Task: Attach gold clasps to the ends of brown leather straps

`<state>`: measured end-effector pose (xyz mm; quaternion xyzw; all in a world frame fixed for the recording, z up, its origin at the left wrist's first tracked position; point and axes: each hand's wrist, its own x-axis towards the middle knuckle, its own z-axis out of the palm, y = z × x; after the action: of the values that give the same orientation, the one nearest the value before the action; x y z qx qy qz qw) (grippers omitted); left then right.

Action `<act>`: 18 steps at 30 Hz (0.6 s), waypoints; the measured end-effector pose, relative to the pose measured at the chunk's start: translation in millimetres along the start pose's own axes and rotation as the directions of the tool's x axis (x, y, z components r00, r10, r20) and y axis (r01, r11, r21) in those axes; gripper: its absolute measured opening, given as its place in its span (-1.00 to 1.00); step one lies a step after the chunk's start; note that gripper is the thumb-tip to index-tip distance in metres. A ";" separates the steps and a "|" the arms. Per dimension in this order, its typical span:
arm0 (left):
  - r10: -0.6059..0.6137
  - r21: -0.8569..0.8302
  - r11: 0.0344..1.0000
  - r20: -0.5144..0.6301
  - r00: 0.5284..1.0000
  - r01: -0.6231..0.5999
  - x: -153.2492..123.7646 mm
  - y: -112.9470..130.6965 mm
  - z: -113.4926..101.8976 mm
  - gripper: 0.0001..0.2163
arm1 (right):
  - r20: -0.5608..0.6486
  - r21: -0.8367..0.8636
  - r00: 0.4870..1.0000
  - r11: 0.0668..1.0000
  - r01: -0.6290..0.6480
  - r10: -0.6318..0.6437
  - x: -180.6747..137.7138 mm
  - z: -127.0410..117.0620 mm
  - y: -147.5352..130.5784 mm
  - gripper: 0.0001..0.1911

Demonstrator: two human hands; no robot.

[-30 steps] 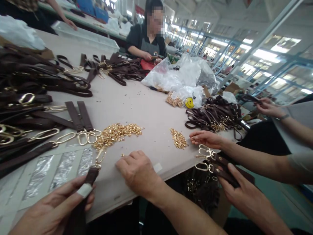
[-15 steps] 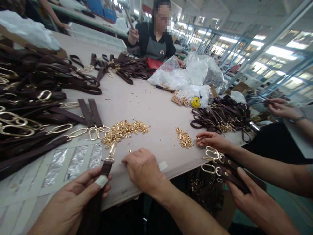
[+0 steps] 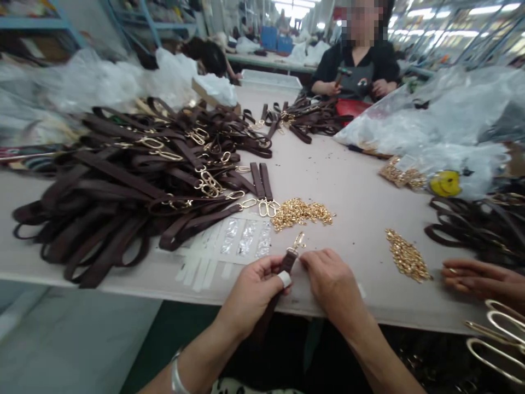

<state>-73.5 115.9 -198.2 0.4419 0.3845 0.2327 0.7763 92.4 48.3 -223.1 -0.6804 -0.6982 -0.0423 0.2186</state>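
Note:
My left hand [image 3: 258,290] grips a dark brown leather strap [image 3: 289,261] near its end, and a white wrap covers the thumb tip. A gold clasp [image 3: 298,239] hangs off that end, pointing away from me over the table. Just right of the strap, my right hand [image 3: 332,279] has its fingers drawn together in a pinch; whatever they hold is hidden. Beyond both hands lies a heap of small gold metal pieces [image 3: 301,212]. Two short strap ends with gold oval rings [image 3: 267,208] lie at the heap's left edge.
Tangled brown straps [image 3: 123,186] cover the left of the table [image 3: 324,180]. A second gold heap [image 3: 406,254] lies at right, beside a co-worker's hand [image 3: 486,279]. Plastic bags [image 3: 451,120] stand behind. Across the table, a person holds a hammer [image 3: 342,74].
My view has swung left, so everything sits further right in the picture. My right hand is closer to the strap end. The person opposite has lowered the hammer.

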 end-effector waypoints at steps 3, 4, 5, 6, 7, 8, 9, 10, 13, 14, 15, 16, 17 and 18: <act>0.016 -0.019 1.000 0.003 1.000 -0.016 -2.9 -3.3 -1.9 -0.74 | 0.059 -0.075 0.998 0.997 -0.033 0.038 1.9 -4.9 -7.1 -0.83; 0.008 -0.034 0.999 0.001 1.000 -0.008 -3.8 -3.8 -2.0 -0.75 | 0.084 -0.101 0.995 0.994 -0.043 0.051 2.9 -6.4 -8.8 -0.84; -0.003 -0.052 0.999 0.001 1.000 0.004 -4.5 -4.0 -2.1 -0.76 | 0.105 -0.125 0.992 0.991 -0.051 0.064 4.0 -7.2 -9.9 -0.84; -0.018 -0.067 0.998 0.007 1.000 0.018 -4.9 -3.6 -2.1 -0.75 | 0.119 -0.142 0.990 0.988 -0.055 0.073 5.0 -7.5 -10.1 -0.85; -0.031 -0.079 0.996 0.018 0.999 0.032 -5.1 -2.8 -2.1 -0.73 | 0.126 -0.153 0.989 0.986 -0.058 0.078 6.0 -7.1 -9.5 -0.85; -0.040 -0.087 0.995 0.026 0.999 0.042 -5.5 -1.6 -2.0 -0.71 | 0.133 -0.156 0.988 0.986 -0.056 0.077 6.6 -6.6 -8.6 -0.86; -0.046 -0.089 0.995 0.034 0.998 0.049 -6.2 -0.1 -1.7 -0.69 | 0.139 -0.153 0.988 0.987 -0.051 0.072 6.9 -6.0 -7.4 -0.87; -0.049 -0.085 0.995 0.035 0.998 0.052 -7.4 1.5 -1.4 -0.66 | 0.142 -0.145 0.988 0.988 -0.045 0.066 6.7 -5.9 -6.4 -0.88; -0.063 -0.037 0.997 -0.031 0.998 0.062 -11.4 4.1 -3.0 -0.57 | 0.146 -0.136 0.989 0.991 -0.017 0.037 5.2 -8.2 -4.3 -0.90; -0.074 -0.008 0.997 -0.070 0.995 0.074 -11.3 3.3 -5.2 -0.54 | 0.152 -0.144 0.988 0.990 -0.001 0.023 5.2 -9.3 -3.4 -0.90; -0.084 0.023 0.996 -0.120 0.989 0.088 -9.9 1.6 -7.9 -0.51 | 0.163 -0.158 0.987 0.987 0.017 0.009 5.6 -10.3 -2.4 -0.88; -0.096 0.041 0.994 -0.153 0.983 0.104 -7.5 -0.9 -10.9 -0.52 | 0.179 -0.175 0.984 0.984 0.033 -0.001 6.6 -11.1 -1.2 -0.87; -0.084 0.071 0.993 -0.197 0.977 0.099 -4.6 -3.6 -13.6 -0.53 | 0.197 -0.194 0.980 0.980 0.041 -0.002 7.8 -11.9 -0.1 -0.85; -0.055 0.113 0.990 -0.242 0.969 0.084 -2.0 -6.3 -15.6 -0.55 | 0.212 -0.211 0.977 0.977 0.040 0.005 9.0 -12.6 0.7 -0.84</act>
<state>-87.0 119.3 -207.8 0.4438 0.5035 0.2328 0.7039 96.4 52.3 -208.7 -0.6944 -0.7148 -0.0468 0.0683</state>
